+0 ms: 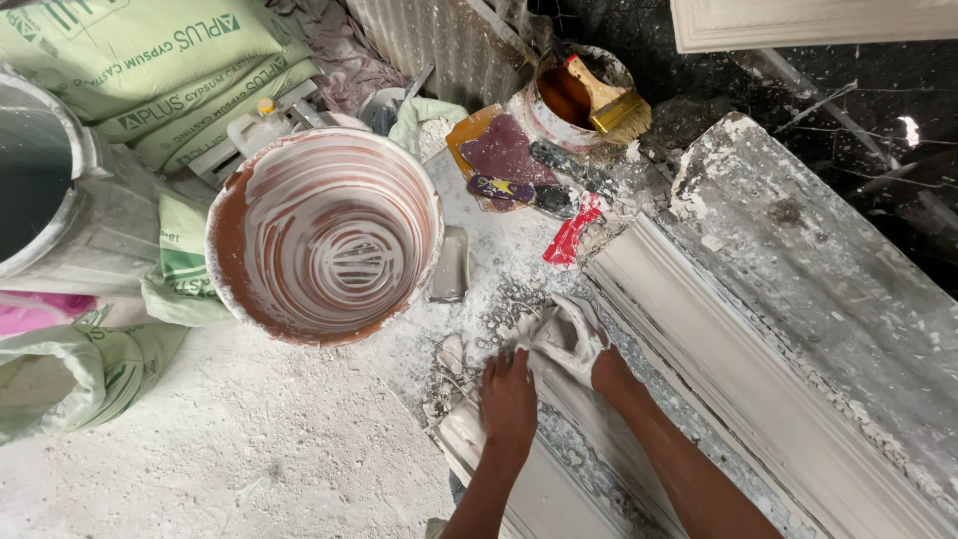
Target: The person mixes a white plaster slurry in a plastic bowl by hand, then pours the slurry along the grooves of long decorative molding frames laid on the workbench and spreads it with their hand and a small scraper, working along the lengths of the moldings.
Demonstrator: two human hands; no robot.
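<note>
The right hand (pixel 574 339) is coated in wet white plaster, its grip cupped closed over a lump of the plaster at the near end of the long moulded cornice piece (pixel 718 369), while the left hand (pixel 507 399) lies flat with fingers spread, holding nothing, pressed on the same end just beside the right. Both hands touch the plaster where the moulding's end meets the crusted table (pixel 828 269). To do this smoothing well, in my judgement, the flat left hand should steady the end so it does not shift, and the right should press its plaster in evenly, following the ridges along the profile rather than crossing them, since stray smears would blur the stepped lines. The material looks soft and sets fast, so light, steady pressure suits it best. Outward from the hands, a large brown bucket (pixel 324 235) streaked with white plaster stands on the dusty floor to the left, near but apart from the hands. Beyond it lie green sacks (pixel 150 60), and above, a small tub (pixel 559 100) holds a wide yellow brush (pixel 611 105), with a red scraper (pixel 569 235) lying near the moulding's far end.
</note>
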